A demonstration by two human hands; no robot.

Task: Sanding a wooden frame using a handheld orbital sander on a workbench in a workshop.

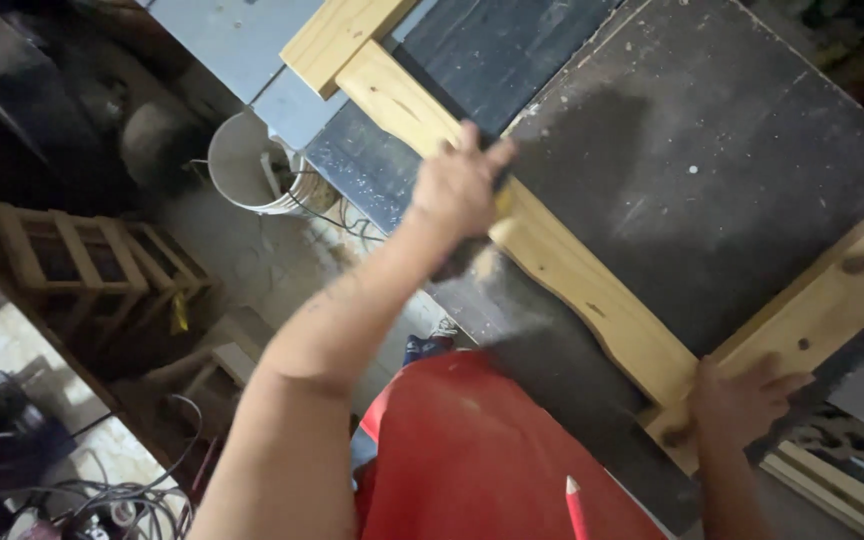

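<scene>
Left hand (459, 185) outstretched, grip clenched on blurred tool, right hand (742, 400) spread flat on wooden frame (592, 290).

- The wooden frame (562, 270) is pale yellow pine with small brown knots.
- The surface (712, 150) is dark grey-black, flecked with white specks and pale dust.
- The shirt (472, 450) is bright red.
- The pencil (575, 505) is red with a white tip.
- The bucket (247, 165) is white.
- The stool (72, 250) on the floor is light, unpainted wood.
- The shoe (430, 340) is blue and white.
</scene>
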